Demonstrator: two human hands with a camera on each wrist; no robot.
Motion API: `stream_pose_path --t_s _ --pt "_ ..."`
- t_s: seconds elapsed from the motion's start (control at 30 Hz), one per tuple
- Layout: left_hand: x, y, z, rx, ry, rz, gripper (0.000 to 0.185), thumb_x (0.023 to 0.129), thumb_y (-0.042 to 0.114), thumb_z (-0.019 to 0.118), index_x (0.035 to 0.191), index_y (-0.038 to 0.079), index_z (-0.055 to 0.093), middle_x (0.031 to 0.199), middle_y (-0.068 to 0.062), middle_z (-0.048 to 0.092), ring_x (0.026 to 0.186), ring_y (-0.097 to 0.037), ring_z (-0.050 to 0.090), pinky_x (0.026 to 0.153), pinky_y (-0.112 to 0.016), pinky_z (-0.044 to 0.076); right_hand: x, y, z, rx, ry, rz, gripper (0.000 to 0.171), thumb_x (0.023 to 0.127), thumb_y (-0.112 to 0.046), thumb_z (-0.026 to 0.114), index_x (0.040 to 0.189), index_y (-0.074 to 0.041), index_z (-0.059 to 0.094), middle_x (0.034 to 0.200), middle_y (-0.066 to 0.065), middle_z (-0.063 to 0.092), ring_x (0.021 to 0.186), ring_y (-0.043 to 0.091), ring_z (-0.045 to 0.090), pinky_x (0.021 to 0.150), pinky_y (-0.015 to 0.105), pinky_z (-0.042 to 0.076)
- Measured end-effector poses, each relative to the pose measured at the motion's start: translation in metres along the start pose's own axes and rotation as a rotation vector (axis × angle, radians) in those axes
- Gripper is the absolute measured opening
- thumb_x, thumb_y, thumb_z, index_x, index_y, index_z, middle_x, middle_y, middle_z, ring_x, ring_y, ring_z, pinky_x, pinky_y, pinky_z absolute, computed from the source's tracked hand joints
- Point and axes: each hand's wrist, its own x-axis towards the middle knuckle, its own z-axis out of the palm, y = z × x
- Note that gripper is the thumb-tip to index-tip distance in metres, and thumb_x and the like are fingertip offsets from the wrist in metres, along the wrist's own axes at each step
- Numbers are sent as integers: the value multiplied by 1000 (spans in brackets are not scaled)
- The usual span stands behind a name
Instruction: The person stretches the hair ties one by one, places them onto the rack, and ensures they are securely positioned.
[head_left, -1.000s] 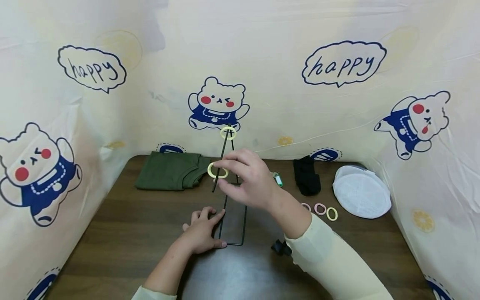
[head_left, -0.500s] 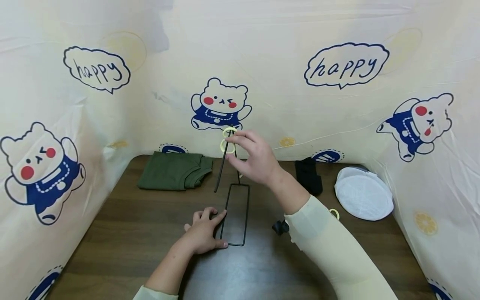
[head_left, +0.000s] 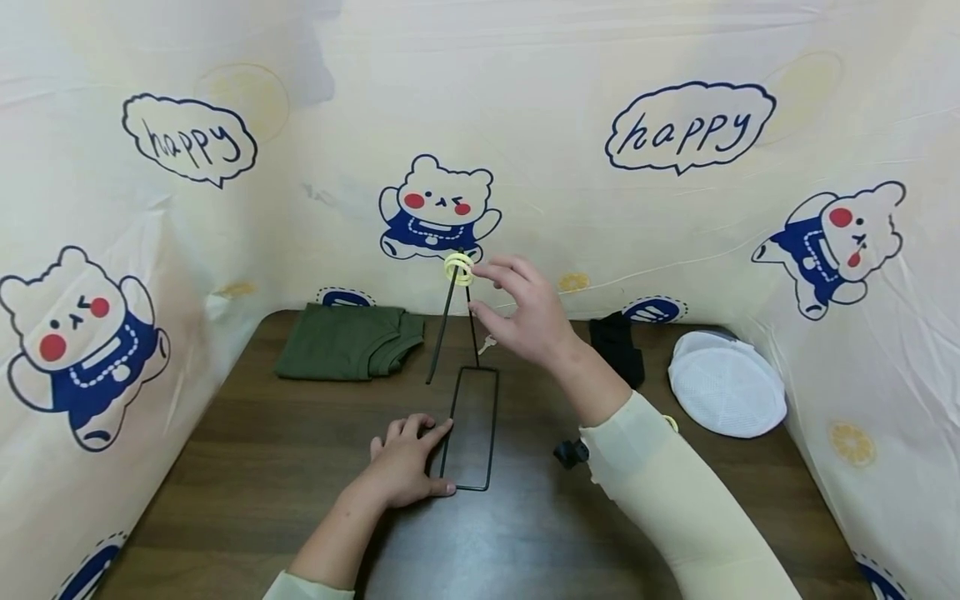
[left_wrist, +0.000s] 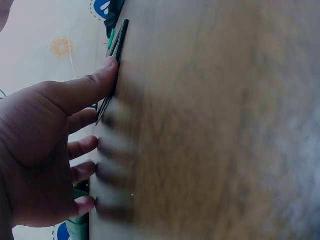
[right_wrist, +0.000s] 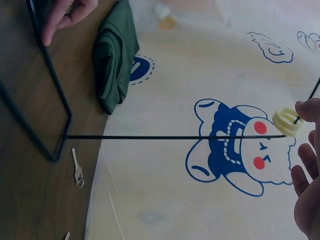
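Your head camera looks forward and down over the whole table (head_left: 247, 467). Your left wrist camera sits very close to the wood, looking along it. Your right wrist camera looks sideways at the wall. All three show the black wire stand (head_left: 471, 425) (left_wrist: 114, 70) (right_wrist: 55, 130).

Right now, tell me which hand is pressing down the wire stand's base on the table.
The left hand: its fingers lie on the base of the black wire stand. The right hand is raised by the yellow hair ties at the stand's top.
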Motion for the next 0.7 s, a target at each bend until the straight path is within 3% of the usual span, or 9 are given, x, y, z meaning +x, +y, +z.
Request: stream_pose_path --t_s 0.1,0.2,0.43,0.57,0.7 --pt "1 -1 1 -3 8 14 98 78 57 87 161 31 41 160 -6 33 156 -41 11 113 -76 16 -17 -1 -12 -7 6 -10 36 91 -17 81 125 -7 73 121 8 68 101 20 63 89 36 54" --pt "2 -3 2 -28 4 12 99 78 56 88 161 31 41 166 -8 27 159 -40 2 113 -80 5 -40 -2 -25 -16 10 -10 34 91 -16 81 123 -6 74 120 8 68 103 21 64 89 36 54" --pt "6 -2 1 -96 -17 27 102 74 54 91 160 29 42 173 -8 18 158 -41 3 108 -84 1 -117 11 -60 -68 -7 71 36 87 -12 83 121 -8 74 118 6 68 103 19 65 89 29 52" --pt "8 -3 1 -100 -4 20 103 72 52 93 160 28 43 172 -8 21 158 -41 4 107 -85 1 -160 28 -83 -102 -104 205 36 88 -12 83 122 -12 74 118 2 67 101 14 63 78 24 54" --pt "9 -4 2 -95 -5 14 107 72 51 93 161 29 40 172 -9 21 159 -41 4 106 -86 1 -194 44 -103 -146 -252 387 33 91 -19 82 123 -16 73 117 -2 67 96 12 63 69 28 57"
